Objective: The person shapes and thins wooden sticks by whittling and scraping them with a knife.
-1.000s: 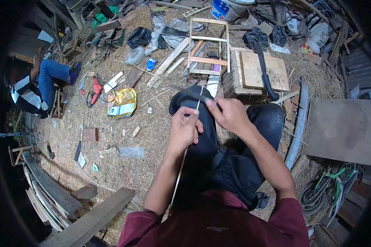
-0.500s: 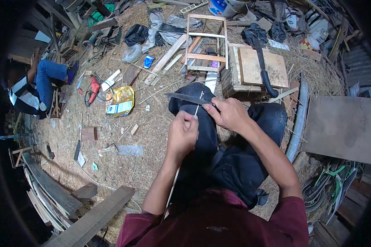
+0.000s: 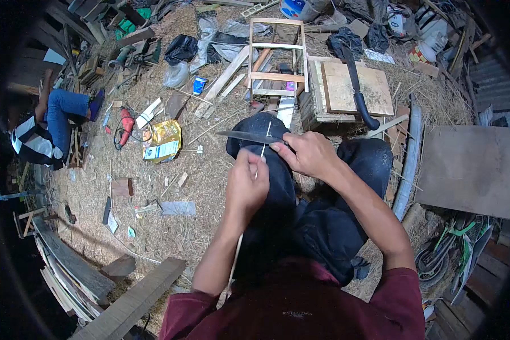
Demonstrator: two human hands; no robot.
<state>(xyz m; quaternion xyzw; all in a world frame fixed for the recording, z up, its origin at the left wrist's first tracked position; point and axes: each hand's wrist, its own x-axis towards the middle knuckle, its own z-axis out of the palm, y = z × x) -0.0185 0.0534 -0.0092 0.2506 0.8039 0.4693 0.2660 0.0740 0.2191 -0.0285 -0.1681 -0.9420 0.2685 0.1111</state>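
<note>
My right hand is closed around the handle of a knife, its thumb pressed near the base of the blade. The dark knife points left above my knee. My left hand pinches a thin pale strip, which looks like split bamboo or cane. The strip runs from beside my left forearm up through the fingers and crosses the blade, its tip showing beyond it. Whether the blade cuts into the strip cannot be made out.
Wood shavings cover the ground. A wooden frame and a block with a board stand ahead, a long machete on the board. A red power tool and yellow bag lie left. Another person sits far left.
The strip's pale end reaches farther past the blade. My left hand has shifted slightly, still close below the knife. The whole view has moved a little.
</note>
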